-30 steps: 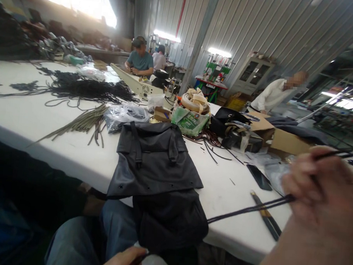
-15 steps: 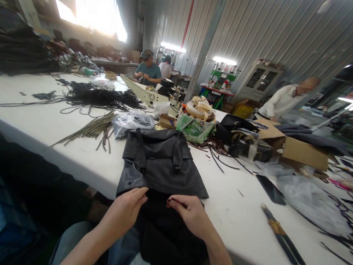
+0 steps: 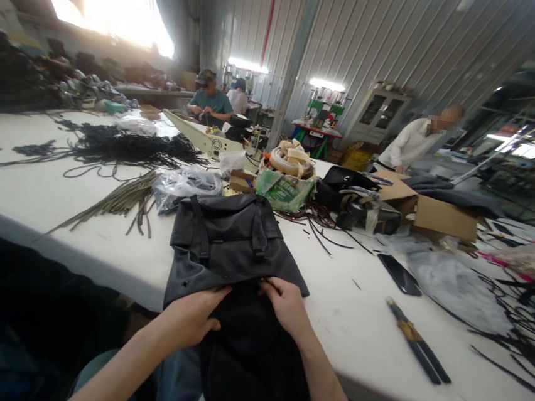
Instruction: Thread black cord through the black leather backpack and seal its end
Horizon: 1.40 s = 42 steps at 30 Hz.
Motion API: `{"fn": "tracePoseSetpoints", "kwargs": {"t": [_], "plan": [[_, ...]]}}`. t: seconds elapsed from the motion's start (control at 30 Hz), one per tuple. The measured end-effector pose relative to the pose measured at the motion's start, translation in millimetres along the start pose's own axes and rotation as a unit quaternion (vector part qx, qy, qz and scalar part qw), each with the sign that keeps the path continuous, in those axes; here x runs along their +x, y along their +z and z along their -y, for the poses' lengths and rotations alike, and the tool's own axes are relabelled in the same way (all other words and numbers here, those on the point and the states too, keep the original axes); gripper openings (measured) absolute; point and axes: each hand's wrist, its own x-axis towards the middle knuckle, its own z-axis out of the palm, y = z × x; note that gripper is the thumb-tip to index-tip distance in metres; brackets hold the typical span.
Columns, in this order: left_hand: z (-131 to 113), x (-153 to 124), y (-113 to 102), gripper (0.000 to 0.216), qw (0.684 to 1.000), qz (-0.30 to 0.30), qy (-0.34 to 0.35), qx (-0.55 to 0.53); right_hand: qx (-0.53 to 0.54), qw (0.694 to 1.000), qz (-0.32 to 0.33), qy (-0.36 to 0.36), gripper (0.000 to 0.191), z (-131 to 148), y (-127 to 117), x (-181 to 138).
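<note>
Bag (image 3: 235, 241) in black, its flap spread at the near edge of a white table (image 3: 336, 320), drapes over a seated worker's lap, contents out of sight. The left hand (image 3: 197, 315) meets the flap's lower edge, thumb apart from the forefinger; the right hand (image 3: 286, 300) sets bent fingers at the same edge. Whether either grips cannot be told. Beyond the bag, a green tub (image 3: 278, 192) brims with beige coiled strips (image 3: 295, 159), beside a small carton (image 3: 242, 181) holding something blue. Dark material shows through a clear plastic bag (image 3: 188, 182). At right, dark cloth (image 3: 457, 197) lies behind the raised flap of a cardboard box (image 3: 445, 219).
</note>
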Motion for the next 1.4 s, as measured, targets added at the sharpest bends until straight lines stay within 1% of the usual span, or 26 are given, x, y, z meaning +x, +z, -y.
{"fn": "tracePoseSetpoints", "kwargs": {"t": [0.13,0.27,0.4,0.53,0.6,0.7,0.77,0.87,1.1,1.27,1.4], "plan": [[5.1,3.0,-5.1,0.056,1.000,-0.009,0.026,-0.007,0.031,0.999,-0.001,0.018,0.033,1.8,1.2,-1.8],[12.9,12.2,-10.8,0.046,0.999,-0.014,0.005,-0.038,0.076,0.997,0.002,0.035,0.032,6.4,3.4,-11.7],[10.9,20.2,-13.9,0.028,0.998,-0.028,0.025,-0.040,0.085,0.996,-0.005,0.020,0.032,15.3,8.6,-26.6],[5.9,31.3,-19.9,0.035,0.999,-0.038,0.024,-0.018,0.013,0.999,-0.015,-0.038,0.024,26.6,22.5,-40.6],[5.9,38.4,-23.8,0.037,0.999,-0.032,0.013,-0.003,-0.028,0.997,-0.026,-0.068,0.023,29.7,33.4,-44.9],[8.1,47.8,-29.2,0.034,1.000,-0.014,-0.006,0.009,-0.078,0.992,-0.044,-0.089,0.025,28.6,51.9,-47.1],[9.4,51.8,-31.5,0.035,1.000,-0.004,-0.017,0.010,-0.100,0.988,-0.070,-0.097,0.024,25.3,63.5,-46.3],[9.6,53.8,-32.8,0.036,1.000,0.007,-0.021,0.006,-0.107,0.983,-0.102,-0.111,0.024,20.8,77.6,-44.2],[7.8,50.5,-32.1,0.036,1.000,0.003,-0.020,0.000,-0.139,0.973,-0.126,-0.133,0.023,19.1,99.8,-44.9],[8.2,49.6,-32.6,0.037,1.000,0.005,-0.010,-0.005,-0.144,0.968,-0.158,-0.127,0.024,16.9,107.6,-45.7],[9.3,49.0,-32.2,0.039,1.000,0.006,-0.002,-0.006,-0.135,0.968,-0.164,-0.132,0.025,15.0,110.0,-46.1]]}}
